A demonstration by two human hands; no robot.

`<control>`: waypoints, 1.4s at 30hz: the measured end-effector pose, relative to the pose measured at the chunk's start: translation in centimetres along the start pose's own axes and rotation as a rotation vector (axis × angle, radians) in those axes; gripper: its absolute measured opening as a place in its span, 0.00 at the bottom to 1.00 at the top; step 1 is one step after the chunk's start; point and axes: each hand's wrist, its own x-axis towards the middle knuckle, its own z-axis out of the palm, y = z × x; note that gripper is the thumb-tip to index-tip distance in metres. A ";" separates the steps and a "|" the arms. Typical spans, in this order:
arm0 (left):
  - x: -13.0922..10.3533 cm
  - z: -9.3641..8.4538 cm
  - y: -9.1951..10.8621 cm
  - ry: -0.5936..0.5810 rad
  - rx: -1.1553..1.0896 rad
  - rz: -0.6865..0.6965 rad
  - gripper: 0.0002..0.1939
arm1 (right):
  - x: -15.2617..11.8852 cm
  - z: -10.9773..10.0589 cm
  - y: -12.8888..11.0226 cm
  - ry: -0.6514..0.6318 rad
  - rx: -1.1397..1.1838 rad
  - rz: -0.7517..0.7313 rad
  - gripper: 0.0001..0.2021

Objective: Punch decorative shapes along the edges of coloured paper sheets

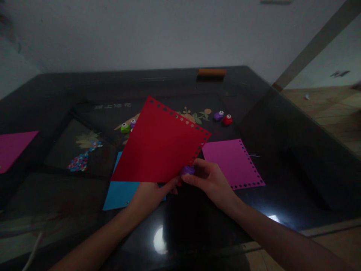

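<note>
A red sheet of paper [158, 146] with small shapes punched along its upper and right edges is held up over the table. My left hand [156, 190] grips its lower edge, thumb in front and fingers mostly hidden behind. A purple craft punch [187, 171] sits at the sheet's lower right corner. My right hand [210, 178] is closed around this punch, its thumb below and fingers above. Under the red sheet lies a blue sheet [120, 195], partly covered. A pink sheet [232, 163] with holes along two edges lies to the right.
Beyond the sheets stand a purple punch [218, 116], a red punch [227, 120] and a green punch [125, 128]. Paper confetti [80, 162] is piled at left. Another pink sheet [15, 148] lies far left. A brown cylinder [211, 72] rests by the back edge.
</note>
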 end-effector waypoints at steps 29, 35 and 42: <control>-0.2 0.3 -0.5 0.028 0.007 0.088 0.15 | 0.1 -0.4 -0.4 -0.037 0.001 -0.049 0.09; -0.1 0.4 -0.5 -0.012 0.019 0.071 0.17 | 0.2 -0.3 -0.3 -0.013 -0.052 -0.079 0.10; -0.1 0.4 -0.4 -0.017 0.042 0.025 0.19 | 0.2 -0.4 -0.1 -0.007 -0.072 -0.058 0.12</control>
